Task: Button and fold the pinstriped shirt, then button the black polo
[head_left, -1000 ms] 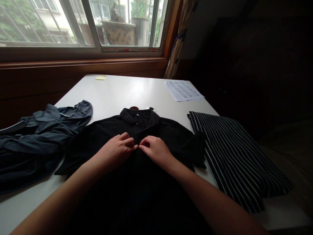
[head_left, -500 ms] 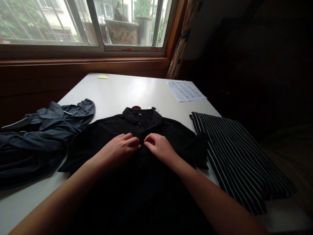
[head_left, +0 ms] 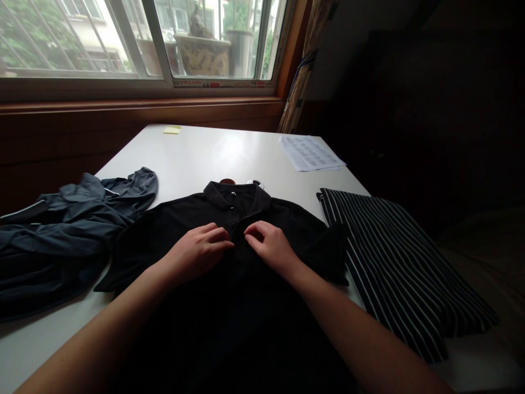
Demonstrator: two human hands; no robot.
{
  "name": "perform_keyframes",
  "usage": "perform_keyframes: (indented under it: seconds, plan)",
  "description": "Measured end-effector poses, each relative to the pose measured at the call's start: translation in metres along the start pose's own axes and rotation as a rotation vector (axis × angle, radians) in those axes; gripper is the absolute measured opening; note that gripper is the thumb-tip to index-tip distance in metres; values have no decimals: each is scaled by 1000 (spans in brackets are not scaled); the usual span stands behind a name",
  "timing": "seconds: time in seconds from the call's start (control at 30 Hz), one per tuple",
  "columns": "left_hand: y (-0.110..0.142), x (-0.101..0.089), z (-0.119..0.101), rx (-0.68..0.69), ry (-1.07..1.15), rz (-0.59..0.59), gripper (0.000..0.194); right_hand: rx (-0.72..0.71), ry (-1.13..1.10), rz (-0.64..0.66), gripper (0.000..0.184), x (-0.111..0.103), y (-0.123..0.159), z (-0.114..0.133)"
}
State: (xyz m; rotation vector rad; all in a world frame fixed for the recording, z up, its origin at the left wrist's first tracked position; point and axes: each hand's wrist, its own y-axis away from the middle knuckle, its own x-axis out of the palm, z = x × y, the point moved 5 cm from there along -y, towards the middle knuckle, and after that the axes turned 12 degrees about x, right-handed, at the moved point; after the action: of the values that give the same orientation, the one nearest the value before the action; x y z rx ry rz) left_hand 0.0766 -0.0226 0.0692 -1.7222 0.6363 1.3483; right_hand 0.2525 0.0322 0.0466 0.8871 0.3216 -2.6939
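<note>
A black polo shirt (head_left: 172,219) lies face up with its collar toward the window and its short sleeves spread to both sides. Its neck is open, and a small button shows below the collar. At the front placket, my left hand (head_left: 200,249) has its fingers drawn together on the cloth. Just to its right, my right hand (head_left: 270,246) pinches the placket's other side between thumb and fingers. A narrow gap separates the two sets of fingertips. The shirt's lower part merges into dark shadow.
On the white table (head_left: 197,153), a crumpled dark blue-grey garment (head_left: 77,219) lies left, and a folded black-and-white striped garment (head_left: 389,246) lies right. Printed sheets (head_left: 309,153) and a yellow sticky note (head_left: 171,129) are farther back. Two small round objects peek from behind the collar.
My fingertips have drawn slightly apart at the placket, the right hand shifting a little up and right. The button that showed between them is now out of sight.
</note>
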Motion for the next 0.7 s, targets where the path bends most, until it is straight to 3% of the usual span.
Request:
perform_keyframes:
  seconds: [0.2, 0.7]
  plan:
    - [0, -1, 4, -69, -23, -43, 29, -8, 47, -63, 14, -3, 0, -1]
    - [-3, 7, -2, -47, 1, 5, 31, -37, 166, 1, 13, 2, 4, 1]
